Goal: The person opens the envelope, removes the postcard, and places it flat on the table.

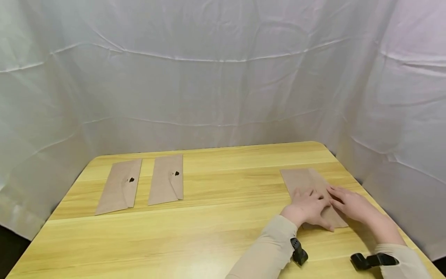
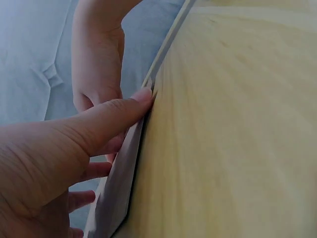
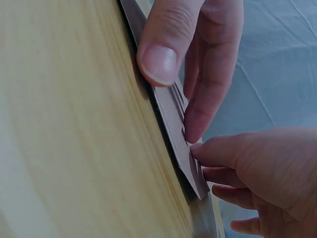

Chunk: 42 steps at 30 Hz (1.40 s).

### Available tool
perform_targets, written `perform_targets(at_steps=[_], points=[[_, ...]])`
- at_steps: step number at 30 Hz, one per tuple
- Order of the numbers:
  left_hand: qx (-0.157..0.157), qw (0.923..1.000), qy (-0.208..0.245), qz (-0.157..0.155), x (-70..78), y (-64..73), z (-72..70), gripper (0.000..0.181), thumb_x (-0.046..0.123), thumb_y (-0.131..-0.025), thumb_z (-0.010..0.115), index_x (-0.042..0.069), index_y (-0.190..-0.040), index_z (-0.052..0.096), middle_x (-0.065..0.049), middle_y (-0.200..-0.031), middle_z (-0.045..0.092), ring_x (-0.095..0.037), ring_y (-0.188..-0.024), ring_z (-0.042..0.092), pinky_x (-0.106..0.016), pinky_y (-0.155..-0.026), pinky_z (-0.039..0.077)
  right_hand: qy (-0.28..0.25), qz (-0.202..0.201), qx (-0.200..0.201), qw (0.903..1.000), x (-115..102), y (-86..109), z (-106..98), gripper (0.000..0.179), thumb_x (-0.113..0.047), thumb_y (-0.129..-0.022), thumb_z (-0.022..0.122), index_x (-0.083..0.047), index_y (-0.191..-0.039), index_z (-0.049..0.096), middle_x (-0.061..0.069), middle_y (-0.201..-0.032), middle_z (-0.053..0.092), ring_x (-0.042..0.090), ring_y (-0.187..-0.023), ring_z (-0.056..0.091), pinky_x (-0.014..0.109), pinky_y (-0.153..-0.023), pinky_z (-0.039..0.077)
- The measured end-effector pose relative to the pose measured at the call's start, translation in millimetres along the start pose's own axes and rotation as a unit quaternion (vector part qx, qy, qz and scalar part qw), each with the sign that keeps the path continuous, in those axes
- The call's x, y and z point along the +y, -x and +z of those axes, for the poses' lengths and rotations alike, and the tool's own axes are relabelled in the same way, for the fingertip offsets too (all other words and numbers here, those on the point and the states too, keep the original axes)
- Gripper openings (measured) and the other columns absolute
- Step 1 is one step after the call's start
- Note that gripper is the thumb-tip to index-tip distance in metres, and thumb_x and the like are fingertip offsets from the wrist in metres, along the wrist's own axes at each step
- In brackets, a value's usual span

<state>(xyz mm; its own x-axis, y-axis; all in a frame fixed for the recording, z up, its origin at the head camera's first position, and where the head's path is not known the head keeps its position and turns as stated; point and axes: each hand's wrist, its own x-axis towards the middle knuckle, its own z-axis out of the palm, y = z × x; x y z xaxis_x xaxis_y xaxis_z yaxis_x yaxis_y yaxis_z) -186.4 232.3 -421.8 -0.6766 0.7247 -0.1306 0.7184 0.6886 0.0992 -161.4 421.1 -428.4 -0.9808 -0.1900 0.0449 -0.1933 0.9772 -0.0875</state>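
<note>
A brown paper envelope point(image 1: 295, 179) lies on the right part of the table under both hands. The left hand point(image 1: 308, 208) rests on it with spread fingers, its thumb at the near edge. Beside it, the right hand point(image 1: 353, 203) touches the envelope's right side, fingers pointing left and fairly straight. In the left wrist view the left thumb point(image 2: 121, 116) lies along the edge of the envelope point(image 2: 116, 203). The right wrist view shows the right hand point(image 3: 262, 168) with fingertips at the paper, close to the left fingers. Both hands cover part of the envelope.
Two more brown envelopes, a left one point(image 1: 120, 188) and one beside it point(image 1: 166, 180), lie on the left part of the wooden table point(image 1: 209, 232), each with a small dark mark on its flap. A pale curtain point(image 1: 209, 93) surrounds the back and sides.
</note>
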Motion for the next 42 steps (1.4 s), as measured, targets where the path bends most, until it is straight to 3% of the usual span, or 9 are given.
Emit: perform_targets(at_steps=[11, 23, 32, 37, 42], points=[[0.025, 0.9995, 0.012, 0.014, -3.2, -2.9, 5.3, 0.071, 0.079, -0.076, 0.055, 0.055, -0.140, 0.035, 0.024, -0.151, 0.028, -0.004, -0.146, 0.019, -0.046, -0.122, 0.018, -0.011, -0.007, -0.007, 0.9999, -3, -1.8, -1, 0.047, -0.021, -0.094, 0.061, 0.004, -0.134, 0.055, 0.031, -0.136, 0.052, 0.053, -0.119, 0.051, 0.066, -0.092, 0.042], [0.042, 0.9990, 0.010, 0.012, -5.4, 0.5, 1.0, 0.064, 0.079, -0.075, 0.057, 0.055, -0.134, 0.044, 0.024, -0.147, 0.035, -0.004, -0.143, 0.024, -0.048, -0.122, 0.016, 0.002, -0.004, -0.008, 1.0000, -7, -3.8, -1, 0.048, -0.025, -0.095, 0.060, 0.002, -0.134, 0.055, 0.031, -0.135, 0.053, 0.051, -0.119, 0.052, 0.067, -0.092, 0.041], [0.059, 0.9982, -0.011, -0.001, -13.9, 2.6, -3.7, 0.068, 0.078, -0.074, 0.060, 0.051, -0.134, 0.045, 0.024, -0.149, 0.036, -0.007, -0.146, 0.024, -0.049, -0.119, 0.023, 0.011, 0.009, -0.013, 0.9998, -10, -9.3, 1, 0.051, -0.033, -0.097, 0.056, 0.002, -0.134, 0.055, 0.030, -0.135, 0.053, 0.050, -0.122, 0.052, 0.071, -0.090, 0.038], [0.060, 0.9978, -0.027, 0.013, -21.1, 6.1, -11.0, 0.068, 0.077, -0.071, 0.065, 0.048, -0.129, 0.046, 0.026, -0.147, 0.037, -0.007, -0.141, 0.032, -0.040, -0.112, 0.034, 0.012, 0.015, -0.020, 0.9996, -12, -9.5, 0, 0.054, -0.038, -0.099, 0.053, 0.001, -0.136, 0.054, 0.029, -0.136, 0.053, 0.049, -0.123, 0.050, 0.073, -0.090, 0.037], [0.051, 0.9980, -0.003, 0.038, -28.9, 5.9, -16.0, 0.071, 0.067, -0.072, 0.073, 0.043, -0.132, 0.044, 0.022, -0.148, 0.036, -0.009, -0.142, 0.031, -0.030, -0.111, 0.037, 0.003, 0.020, -0.027, 0.9994, -11, -10.7, -2, 0.057, -0.041, -0.099, 0.052, 0.002, -0.137, 0.052, 0.030, -0.138, 0.051, 0.051, -0.126, 0.047, 0.074, -0.092, 0.035]])
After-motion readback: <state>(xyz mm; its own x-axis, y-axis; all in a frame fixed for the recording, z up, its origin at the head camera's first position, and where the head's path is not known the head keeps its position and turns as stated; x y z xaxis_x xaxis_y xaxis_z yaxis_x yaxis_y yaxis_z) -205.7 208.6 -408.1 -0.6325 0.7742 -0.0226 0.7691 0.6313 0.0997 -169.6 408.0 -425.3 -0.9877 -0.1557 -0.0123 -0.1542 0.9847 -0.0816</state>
